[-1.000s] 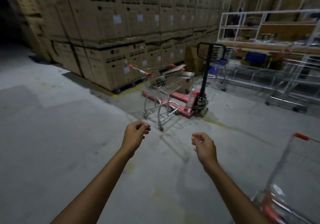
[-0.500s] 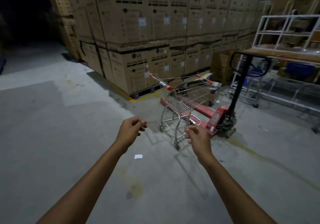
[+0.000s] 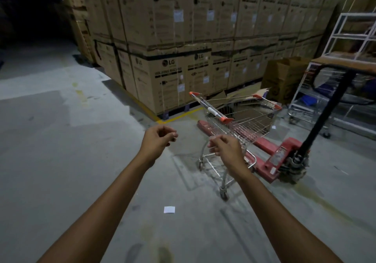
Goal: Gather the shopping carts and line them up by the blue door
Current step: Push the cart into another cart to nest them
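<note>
Where a wall of stacked brown cardboard cartons (image 3: 183, 39) rises two tiers high, the grey concrete floor (image 3: 61, 161) spreads toward the viewer, marked by a yellow painted line (image 3: 179, 115). At right stands a white metal shelving rack (image 3: 350, 35). Before it lies a red hand pallet truck (image 3: 282, 157), its black handle tilted up to the right. The silver wire shopping cart (image 3: 250, 124) with orange-red handle ends stands on the floor at the truck's near fork, close to the corner of the cartons, its handle bar on the side nearest the viewer. Two bare forearms reach forward. The left grip (image 3: 157, 139) hangs over bare floor, fingers loosely curled and empty. The right grip (image 3: 226, 147), likewise loosely curled and holding nothing, overlaps the cart's basket in the view, short of the handle bar; contact cannot be judged. A small white paper slip (image 3: 169, 209) lies on the floor between the forearms.
</note>
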{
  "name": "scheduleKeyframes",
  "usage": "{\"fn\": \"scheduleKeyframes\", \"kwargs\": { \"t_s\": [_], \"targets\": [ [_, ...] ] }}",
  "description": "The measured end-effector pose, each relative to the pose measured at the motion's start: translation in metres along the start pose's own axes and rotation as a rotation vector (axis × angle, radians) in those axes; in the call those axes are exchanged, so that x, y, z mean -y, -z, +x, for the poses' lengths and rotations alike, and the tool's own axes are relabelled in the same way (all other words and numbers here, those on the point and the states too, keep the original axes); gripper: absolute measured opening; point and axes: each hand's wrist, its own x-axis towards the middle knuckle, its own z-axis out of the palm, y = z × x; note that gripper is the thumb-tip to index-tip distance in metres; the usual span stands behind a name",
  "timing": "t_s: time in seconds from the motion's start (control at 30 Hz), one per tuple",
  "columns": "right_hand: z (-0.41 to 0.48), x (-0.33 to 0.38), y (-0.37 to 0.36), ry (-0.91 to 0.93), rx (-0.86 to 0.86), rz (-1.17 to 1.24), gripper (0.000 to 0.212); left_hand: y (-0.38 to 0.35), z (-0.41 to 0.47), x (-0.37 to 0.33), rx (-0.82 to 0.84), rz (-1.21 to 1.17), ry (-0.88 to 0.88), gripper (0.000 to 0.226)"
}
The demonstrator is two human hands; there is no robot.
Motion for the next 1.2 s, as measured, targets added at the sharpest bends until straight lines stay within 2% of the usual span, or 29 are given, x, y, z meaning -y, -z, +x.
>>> {"fn": "scheduleKeyframes", "kwargs": {
  "t_s": [0.23, 0.57, 0.7, 0.8, 1.0, 1.1, 1.2],
  "targets": [
    [0.133, -0.001, -0.039, -0.004, -0.073, 0.017, 0.014, -0.009, 0.158, 0.022, 0.132, 0.104, -0.041, 0.005],
    [0.357, -0.077, -0.072, -0.053, -0.142, 0.009, 0.013, -0.049, 0.374, 0.088, 0.245, 0.212, -0.092, 0.003],
    [0.447, -0.11, -0.074, -0.045, -0.226, -0.169, 0.013, -0.073, 0.462, 0.104, 0.272, 0.316, -0.107, 0.004],
    [0.5, -0.137, -0.072, -0.047, -0.217, -0.413, 0.008, -0.093, 0.517, 0.12, 0.345, 0.472, -0.201, 0.019],
    [0.55, -0.193, -0.06, -0.1, -0.042, -0.866, 0.062, -0.136, 0.586, 0.163, 0.495, 0.875, -0.379, 0.069],
    [0.56, -0.204, -0.054, -0.158, -0.012, -0.991, 0.09, -0.153, 0.618, 0.185, 0.576, 0.996, -0.431, 0.09],
    [0.571, -0.209, -0.051, -0.213, -0.027, -1.048, 0.109, -0.172, 0.654, 0.201, 0.676, 1.083, -0.529, 0.104]
  ]
}}
